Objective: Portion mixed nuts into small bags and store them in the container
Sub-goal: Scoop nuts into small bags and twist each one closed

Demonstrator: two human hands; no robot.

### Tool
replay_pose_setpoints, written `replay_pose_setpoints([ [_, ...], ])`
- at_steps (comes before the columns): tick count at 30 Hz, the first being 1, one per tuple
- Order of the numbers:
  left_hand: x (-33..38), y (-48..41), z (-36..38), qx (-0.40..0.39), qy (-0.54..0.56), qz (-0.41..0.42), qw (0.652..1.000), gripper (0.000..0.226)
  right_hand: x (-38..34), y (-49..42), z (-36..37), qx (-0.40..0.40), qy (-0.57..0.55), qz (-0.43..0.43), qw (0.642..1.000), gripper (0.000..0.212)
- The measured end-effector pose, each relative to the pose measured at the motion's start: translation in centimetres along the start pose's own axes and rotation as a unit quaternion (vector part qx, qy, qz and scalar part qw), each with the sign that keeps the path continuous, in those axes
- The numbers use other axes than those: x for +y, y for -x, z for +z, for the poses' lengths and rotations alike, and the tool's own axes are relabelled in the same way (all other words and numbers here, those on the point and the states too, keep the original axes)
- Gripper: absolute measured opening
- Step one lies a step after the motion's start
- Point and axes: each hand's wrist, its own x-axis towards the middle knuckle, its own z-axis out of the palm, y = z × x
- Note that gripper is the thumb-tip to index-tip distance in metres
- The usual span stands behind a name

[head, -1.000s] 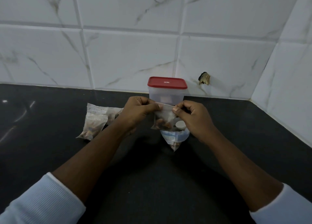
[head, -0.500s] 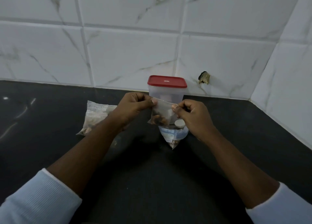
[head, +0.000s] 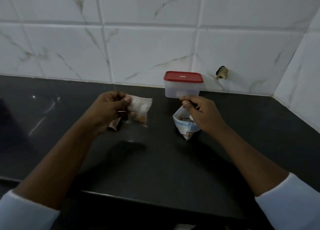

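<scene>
Small bag (head: 140, 111): clear, a few brown nuts at bottom; centre-left of frame, held above counter by its left edge; blurred.
Left hand (head: 110, 111): centre-left; grasping small bag, thumb and fingers clamped on its left edge.
Right hand (head: 202, 114): centre-right; fingers curled, thumb and forefinger tips close together at top edge of nut pouch; cannot tell if pinching that edge or clenched on nothing.
Nut pouch (head: 186, 127): larger, pale, printed; mouth spread wide; stands on counter just below right hand; nuts visible inside and in lower corner; small white round item inside, too small to identify.
Container (head: 181, 91): translucent tub, upper centre-right; on counter against wall, behind right hand; contents unclear.
Lid (head: 183, 76): red, seated on container.
Filled bag (head: 114, 124): 1 visible, brownish, on counter; peeks out below left hand, mostly hidden.
Counter (head: 155, 169): black, glossy; fills lower half of frame.
Wall (head: 138, 47): white marbled tiles, upper half; second tiled wall at right edge, corner at upper right.
Wall damage (head: 221, 72): dark chipped spot, just right of container, slightly above counter line.
Sleeves (head: 26, 210): 2, white, at lower left and lower right corners.
</scene>
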Motion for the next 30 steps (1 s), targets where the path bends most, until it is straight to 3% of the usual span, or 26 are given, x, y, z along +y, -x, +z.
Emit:
replay_pose_setpoints([
  [7,-1.3,1.6,-7.5,0.021,-0.032,-0.128,0.991,0.008,0.0,-0.2,-0.5,-0.012,0.031,-0.003,0.999,0.022],
  [11,-1.3,0.8,-8.7,0.085,-0.052,-0.115,0.988,0.013,0.4,-0.3,-0.9,-0.005,0.06,-0.004,0.998,0.022],
  [16,-1.5,-0.4,-8.6,0.105,-0.12,-0.12,0.98,0.005,1.7,-1.3,-2.3,0.074,0.147,0.003,0.986,0.032],
  [18,-1.8,-0.9,-8.1,0.145,-0.19,-0.089,0.967,0.018,2.6,-1.6,-3.4,0.056,0.226,0.037,0.972,0.036],
  [22,0.2,-0.5,-3.1,0.23,-0.397,0.122,0.88,0.036,4.1,-1.4,-5.9,-0.128,0.352,0.19,0.908,0.044],
  [24,1.5,0.0,1.2,0.198,-0.419,0.234,0.855,0.03,4.6,-1.2,-6.8,-0.185,0.349,0.223,0.891,0.045],
  [26,2.1,-0.4,5.5,0.107,-0.403,0.293,0.86,0.031,4.7,-1.2,-7.3,-0.213,0.297,0.242,0.899,0.043],
  [30,0.5,-1.5,13.0,-0.1,-0.398,0.231,0.882,0.066,4.1,-1.0,-7.7,-0.255,0.254,0.243,0.901,0.028],
])
